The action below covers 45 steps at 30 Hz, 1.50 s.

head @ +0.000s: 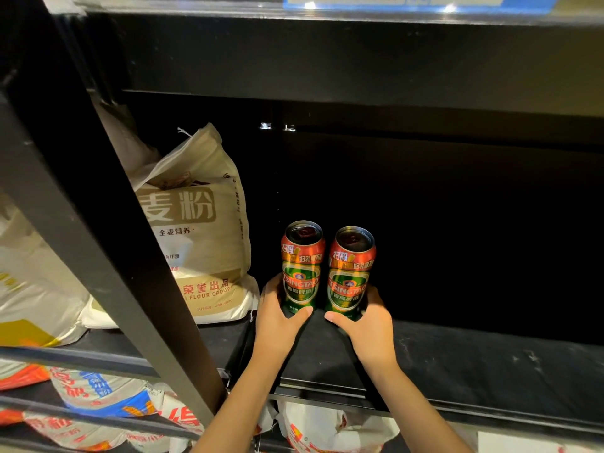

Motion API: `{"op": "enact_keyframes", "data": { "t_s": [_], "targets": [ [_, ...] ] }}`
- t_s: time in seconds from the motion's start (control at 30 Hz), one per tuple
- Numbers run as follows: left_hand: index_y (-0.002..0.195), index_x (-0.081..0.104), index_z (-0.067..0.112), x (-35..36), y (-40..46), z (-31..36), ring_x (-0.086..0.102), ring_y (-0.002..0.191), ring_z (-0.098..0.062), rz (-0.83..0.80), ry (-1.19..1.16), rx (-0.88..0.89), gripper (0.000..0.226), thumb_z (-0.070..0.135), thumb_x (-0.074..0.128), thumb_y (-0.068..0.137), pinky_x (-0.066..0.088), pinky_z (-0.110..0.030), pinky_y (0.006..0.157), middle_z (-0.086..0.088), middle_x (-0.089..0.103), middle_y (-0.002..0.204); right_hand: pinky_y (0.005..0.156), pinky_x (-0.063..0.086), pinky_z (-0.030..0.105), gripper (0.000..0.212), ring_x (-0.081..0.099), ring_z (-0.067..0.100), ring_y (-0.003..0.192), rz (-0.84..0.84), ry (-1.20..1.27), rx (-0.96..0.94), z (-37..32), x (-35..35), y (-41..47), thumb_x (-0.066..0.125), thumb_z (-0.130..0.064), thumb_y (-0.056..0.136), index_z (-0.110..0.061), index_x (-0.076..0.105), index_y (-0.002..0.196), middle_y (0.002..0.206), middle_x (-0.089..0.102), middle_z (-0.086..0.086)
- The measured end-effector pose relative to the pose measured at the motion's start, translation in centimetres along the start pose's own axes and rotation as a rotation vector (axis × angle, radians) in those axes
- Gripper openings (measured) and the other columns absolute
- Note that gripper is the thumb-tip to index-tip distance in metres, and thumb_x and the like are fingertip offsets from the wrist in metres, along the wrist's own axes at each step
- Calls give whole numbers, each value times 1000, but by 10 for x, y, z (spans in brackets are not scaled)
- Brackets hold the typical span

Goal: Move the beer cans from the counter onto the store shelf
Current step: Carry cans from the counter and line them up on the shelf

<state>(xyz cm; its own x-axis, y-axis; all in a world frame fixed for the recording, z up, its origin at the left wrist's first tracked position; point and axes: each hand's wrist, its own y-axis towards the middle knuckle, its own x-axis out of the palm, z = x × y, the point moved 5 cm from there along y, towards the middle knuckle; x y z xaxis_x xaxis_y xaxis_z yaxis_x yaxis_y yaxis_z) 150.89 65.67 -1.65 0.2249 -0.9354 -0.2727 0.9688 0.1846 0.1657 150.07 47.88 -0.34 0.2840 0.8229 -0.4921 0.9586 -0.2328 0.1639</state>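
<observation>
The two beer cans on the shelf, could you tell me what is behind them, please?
Behind the left can and right can only the shelf's dark, unlit back shows. Anything standing deeper is lost in shadow.

TSINGTAO on both beer cans [302, 266]; FLOUR GROUP on flour sack [199, 223]

Two green-and-red beer cans stand upright and just beside each other on the black shelf [457, 361], the left can [302, 266] gripped low down by the left hand [277, 318] and the right can [351, 273] gripped low down by the right hand [369, 322], thumbs curled across the fronts. Left of them a tan flour sack [199, 223] leans on the same shelf, near the left can. More printed sacks [108, 393] lie on the shelf below, behind a black upright post [98, 243].
</observation>
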Motion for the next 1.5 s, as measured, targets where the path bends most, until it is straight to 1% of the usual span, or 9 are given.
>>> {"op": "enact_keyframes", "data": {
  "t_s": [0.07, 0.23, 0.37, 0.63, 0.77, 0.93, 1.27, 1.4, 1.5],
  "targets": [
    [129, 43, 23, -1, 0, -1, 53, 118, -14, 16, 6, -4, 72, 14, 81, 67, 46, -39, 100, 1, 56, 125, 85, 48, 25, 69, 61, 21, 106, -17, -18, -12, -1, 2, -1, 84, -30, 66, -9, 51, 122, 117, 63, 8],
    [121, 44, 29, -1, -3, 3, 55, 111, -10, 35, -32, -11, 68, 8, 81, 67, 43, -15, 89, 3, 57, 119, 84, 48, 26, 68, 61, 23, 105, -7, -65, -17, -3, 3, -1, 83, -34, 67, -8, 51, 121, 115, 64, 9],
    [123, 45, 25, -1, -4, 2, 55, 111, -8, 47, -42, -15, 69, 8, 81, 67, 42, -13, 88, 2, 56, 121, 82, 47, 24, 61, 62, 21, 103, -31, -41, 1, -4, 5, -2, 81, -31, 71, -9, 51, 119, 113, 64, 7],
    [123, 42, 30, -1, -5, 4, 54, 114, -9, 55, -24, -37, 71, 10, 81, 67, 45, -27, 95, 4, 55, 120, 82, 51, 34, 43, 63, 24, 93, -99, -110, 51, -6, 8, -1, 74, -35, 78, -5, 56, 104, 99, 66, 12],
    [117, 42, 40, -2, -6, 5, 54, 114, -10, 67, -15, -53, 70, 11, 81, 66, 46, -30, 96, 7, 56, 119, 72, 45, 26, 42, 62, 22, 84, -115, -151, 52, -6, 7, 1, 73, -38, 79, -7, 57, 102, 92, 66, 9],
    [123, 42, 37, -2, -5, 2, 52, 118, -11, 64, 19, -53, 71, 35, 75, 60, 46, -43, 100, 9, 55, 122, 74, 49, 32, 47, 62, 23, 84, -108, -146, 66, -5, 8, 0, 73, -44, 76, -10, 55, 101, 89, 66, 7],
    [128, 40, 28, -3, -9, 12, 48, 120, -14, 60, 38, -6, 66, 14, 74, 73, 43, -42, 102, 4, 51, 124, 62, 36, 23, 35, 54, 15, 67, -61, -196, 23, -15, 9, -8, 71, -44, 78, -20, 46, 80, 68, 54, -1],
    [133, 39, 17, -4, -10, 17, 46, 123, -18, 39, 83, -32, 67, 13, 73, 75, 41, -41, 103, -2, 50, 127, 67, 40, 24, 29, 57, 8, 73, -119, -145, -9, -17, 10, -7, 75, -37, 77, -20, 54, 87, 78, 59, -6],
    [140, 30, 8, -6, -21, 23, 37, 131, -26, 17, 143, -98, 77, 14, 73, 77, 34, -38, 109, -11, 42, 137, 70, 38, 20, 56, 59, 10, 87, -149, -131, -5, -23, 0, -13, 75, -31, 79, -3, 50, 121, 91, 58, -4]
  ]
}}
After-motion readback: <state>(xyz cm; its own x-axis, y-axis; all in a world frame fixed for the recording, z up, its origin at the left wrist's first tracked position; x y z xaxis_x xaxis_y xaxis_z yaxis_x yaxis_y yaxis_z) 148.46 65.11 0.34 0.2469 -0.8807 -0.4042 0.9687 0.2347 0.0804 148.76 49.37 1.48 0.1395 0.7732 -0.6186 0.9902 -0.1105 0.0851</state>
